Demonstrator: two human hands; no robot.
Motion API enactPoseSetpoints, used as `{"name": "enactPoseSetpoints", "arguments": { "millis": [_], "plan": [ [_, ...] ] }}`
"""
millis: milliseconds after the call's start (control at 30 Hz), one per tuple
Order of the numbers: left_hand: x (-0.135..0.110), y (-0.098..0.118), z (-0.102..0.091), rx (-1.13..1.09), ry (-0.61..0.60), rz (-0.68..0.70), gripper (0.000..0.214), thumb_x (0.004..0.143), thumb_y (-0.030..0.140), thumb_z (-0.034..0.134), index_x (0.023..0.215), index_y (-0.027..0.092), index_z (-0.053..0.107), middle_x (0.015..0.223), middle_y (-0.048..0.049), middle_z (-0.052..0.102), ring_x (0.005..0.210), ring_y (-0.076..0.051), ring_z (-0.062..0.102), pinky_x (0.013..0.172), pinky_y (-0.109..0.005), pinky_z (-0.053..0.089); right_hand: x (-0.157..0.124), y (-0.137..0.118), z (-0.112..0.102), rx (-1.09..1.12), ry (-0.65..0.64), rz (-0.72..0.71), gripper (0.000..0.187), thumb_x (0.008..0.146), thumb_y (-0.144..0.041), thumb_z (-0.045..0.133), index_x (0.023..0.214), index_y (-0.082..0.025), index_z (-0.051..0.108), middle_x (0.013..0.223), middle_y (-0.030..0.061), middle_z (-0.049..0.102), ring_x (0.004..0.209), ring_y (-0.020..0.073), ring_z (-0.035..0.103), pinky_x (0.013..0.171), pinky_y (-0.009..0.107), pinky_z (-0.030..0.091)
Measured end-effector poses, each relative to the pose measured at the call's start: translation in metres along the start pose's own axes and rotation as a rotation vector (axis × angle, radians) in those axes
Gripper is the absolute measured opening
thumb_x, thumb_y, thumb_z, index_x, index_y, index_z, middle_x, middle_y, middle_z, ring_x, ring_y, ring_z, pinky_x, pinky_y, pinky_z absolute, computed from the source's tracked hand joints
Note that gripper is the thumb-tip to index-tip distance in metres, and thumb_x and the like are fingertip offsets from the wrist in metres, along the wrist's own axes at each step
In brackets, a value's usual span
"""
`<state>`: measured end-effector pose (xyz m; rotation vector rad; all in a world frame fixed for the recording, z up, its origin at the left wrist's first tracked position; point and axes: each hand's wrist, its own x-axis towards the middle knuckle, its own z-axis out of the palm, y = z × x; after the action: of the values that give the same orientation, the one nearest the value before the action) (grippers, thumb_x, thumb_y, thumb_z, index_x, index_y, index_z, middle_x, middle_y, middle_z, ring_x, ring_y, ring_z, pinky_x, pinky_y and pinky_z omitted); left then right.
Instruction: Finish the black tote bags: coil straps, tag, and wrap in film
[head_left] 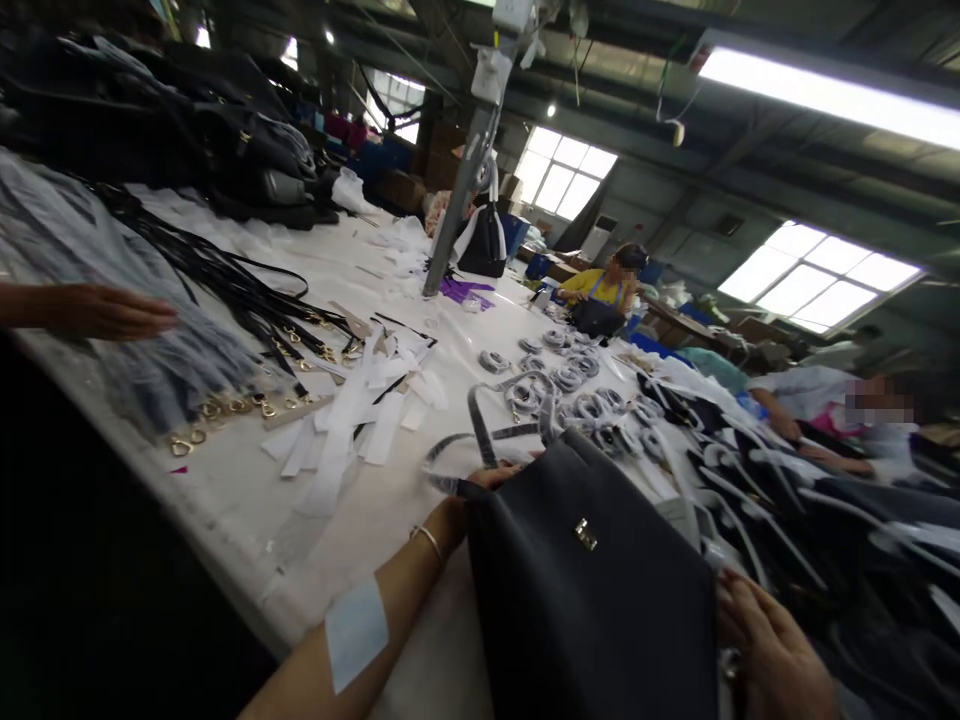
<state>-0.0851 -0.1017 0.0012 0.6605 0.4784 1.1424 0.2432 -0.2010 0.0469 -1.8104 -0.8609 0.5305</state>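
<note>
Fingers point(508, 472) of the left hand point(480, 484) are at the upper left corner of a black bag point(592, 590); the bag covers their tips, so I cannot tell how tightly they are closed. The right hand point(776, 640) grasps the bag by its right side edge, low in the view. The bag is thus between the two hands, tilted, with its front toward the camera and a small metal clasp point(586, 535) on this front. Behind its top, a strap point(481, 430) in clear film makes loops. On the left arm there are a bracelet point(426, 541) and a pale blue patch point(356, 633).

Under and around the bag is a white table point(375, 545). Beyond the bag lie many wrapped coils point(568, 375); to the left are white strips point(341, 450), then black straps point(217, 262) with gold hooks point(262, 405). Another person's hand point(112, 312) is extended above the film-wrapped straps point(172, 350) at the left. At the right is a heap of dark bags point(825, 510). Farther away, a person in yellow point(585, 285) is beside the table, and a grey post point(457, 200) rises from it.
</note>
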Motion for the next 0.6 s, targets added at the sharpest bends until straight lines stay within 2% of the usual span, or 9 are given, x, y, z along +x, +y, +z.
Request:
{"name": "enactPoseSetpoints", "arguments": {
  "millis": [67,133,233,333,433,533,600],
  "plan": [
    [0.009,-0.001,0.008,0.010,-0.067,-0.016,0.031,0.093,0.015,0.047,0.121,0.007,0.057,0.099,-0.0038,0.067,0.093,-0.021,0.064,0.085,-0.036,0.049,-0.009,-0.026,-0.006,-0.210,0.075,-0.222,0.056,0.071,-0.062,0.059,0.112,-0.024,0.065,0.121,0.0105,0.065,0.115,0.0371,0.058,0.101,0.052,0.043],
    [0.012,-0.002,0.012,0.027,-0.103,0.005,0.041,0.088,0.010,0.051,0.128,0.005,0.053,0.094,-0.0032,0.068,0.091,-0.022,0.064,0.086,-0.036,0.046,-0.026,-0.047,-0.001,-0.330,0.055,-0.456,0.052,0.074,-0.062,0.056,0.110,-0.026,0.067,0.124,0.0088,0.063,0.120,0.0367,0.054,0.106,0.053,0.037],
    [0.008,0.002,0.013,0.083,-0.122,0.031,0.055,0.080,0.017,0.065,0.132,0.007,0.051,0.095,-0.0056,0.069,0.090,-0.024,0.065,0.086,-0.036,0.047,-0.051,-0.068,0.019,-0.313,-0.212,-0.680,0.036,0.077,-0.056,0.059,0.092,-0.027,0.073,0.108,0.0067,0.070,0.105,0.0304,0.063,0.097,0.044,0.047],
    [-0.001,0.015,0.017,0.200,-0.197,0.019,0.053,0.081,0.025,0.065,0.130,0.009,0.054,0.100,-0.0063,0.069,0.097,-0.025,0.063,0.090,-0.037,0.045,-0.063,-0.092,0.049,-0.266,-0.458,-0.794,0.024,0.086,-0.044,0.057,0.089,-0.026,0.073,0.104,0.0056,0.070,0.099,0.0237,0.065,0.091,0.034,0.051],
    [-0.009,0.028,0.028,0.371,-0.282,0.007,0.045,0.081,0.030,0.065,0.121,0.010,0.061,0.097,-0.0068,0.069,0.089,-0.021,0.062,0.085,-0.033,0.046,-0.060,-0.126,0.083,-0.239,-0.552,-0.878,0.026,0.092,-0.040,0.051,0.100,-0.025,0.071,0.111,0.0053,0.068,0.104,0.0219,0.063,0.095,0.034,0.047],
    [-0.013,0.033,0.037,0.474,-0.288,0.034,0.031,0.078,0.029,0.064,0.102,0.011,0.068,0.083,-0.0048,0.066,0.081,-0.019,0.060,0.079,-0.030,0.047,-0.048,-0.160,0.118,-0.348,-0.590,-0.908,0.035,0.089,-0.044,0.053,0.116,-0.023,0.065,0.116,0.0063,0.067,0.109,0.0252,0.060,0.097,0.039,0.043],
    [-0.012,0.032,0.039,0.531,-0.276,0.068,0.023,0.078,0.028,0.061,0.094,0.012,0.068,0.077,-0.0031,0.063,0.082,-0.020,0.058,0.079,-0.030,0.046,-0.037,-0.176,0.141,-0.452,-0.744,-0.857,0.036,0.090,-0.046,0.050,0.112,-0.022,0.065,0.108,0.0064,0.069,0.103,0.0257,0.061,0.093,0.039,0.044]
  ]
}}
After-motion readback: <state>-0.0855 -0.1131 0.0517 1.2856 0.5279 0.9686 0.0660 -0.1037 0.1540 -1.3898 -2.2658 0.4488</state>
